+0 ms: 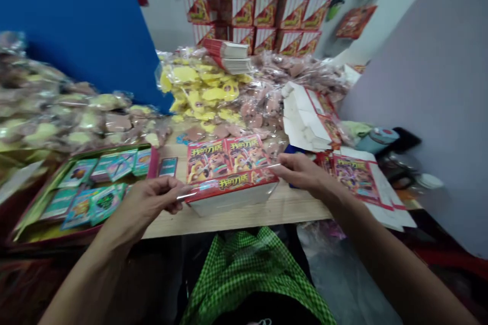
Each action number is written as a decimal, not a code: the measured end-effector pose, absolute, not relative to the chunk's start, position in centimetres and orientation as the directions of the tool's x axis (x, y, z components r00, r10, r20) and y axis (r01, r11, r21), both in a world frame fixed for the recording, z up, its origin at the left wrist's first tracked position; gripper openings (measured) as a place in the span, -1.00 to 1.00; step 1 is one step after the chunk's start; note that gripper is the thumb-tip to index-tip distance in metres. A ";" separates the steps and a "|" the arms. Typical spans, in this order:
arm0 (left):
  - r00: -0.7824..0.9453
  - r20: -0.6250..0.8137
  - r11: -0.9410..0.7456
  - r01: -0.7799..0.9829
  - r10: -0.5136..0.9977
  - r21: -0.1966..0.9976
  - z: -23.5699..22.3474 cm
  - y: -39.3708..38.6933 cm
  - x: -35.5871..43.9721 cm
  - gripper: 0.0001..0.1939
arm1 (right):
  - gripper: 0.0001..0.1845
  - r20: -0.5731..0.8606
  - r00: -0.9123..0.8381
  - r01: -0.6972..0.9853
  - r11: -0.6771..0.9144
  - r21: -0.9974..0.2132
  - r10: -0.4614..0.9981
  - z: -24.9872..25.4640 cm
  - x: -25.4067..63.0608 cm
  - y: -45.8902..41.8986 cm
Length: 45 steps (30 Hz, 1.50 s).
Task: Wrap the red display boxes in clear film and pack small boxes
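A red printed box (pixel 229 175) with cartoon art lies on the wooden table (pixel 267 210) right in front of me. A strip of clear tape (pixel 229 183) runs across its front edge. My left hand (pixel 152 198) pinches the tape's left end beside the box's left corner. My right hand (pixel 305 172) pinches the right end at the box's right corner. Both hands are closed on the tape, stretched taut between them.
A tray of teal card packs (pixel 95 183) sits at the left. Bagged yellow and pink toys (pixel 206 91) pile up behind the box. Flat folded cartons (pixel 312 117) and printed sheets (pixel 358 177) lie at the right. Stacked red boxes (pixel 274 5) line the back wall.
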<state>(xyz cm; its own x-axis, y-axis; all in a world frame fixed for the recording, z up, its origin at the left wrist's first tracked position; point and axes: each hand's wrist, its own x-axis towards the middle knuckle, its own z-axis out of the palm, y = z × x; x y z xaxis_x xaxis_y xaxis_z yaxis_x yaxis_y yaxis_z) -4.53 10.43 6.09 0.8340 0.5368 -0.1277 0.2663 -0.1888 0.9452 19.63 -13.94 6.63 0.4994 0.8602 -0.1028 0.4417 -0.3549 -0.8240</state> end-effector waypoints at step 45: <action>0.738 -0.034 -0.161 0.192 0.674 0.968 8.1 13.9 5.2 -0.79 | -0.62 0.073 0.427 0.388 -0.110 -0.915 0.901 3.9 23.5 -11.0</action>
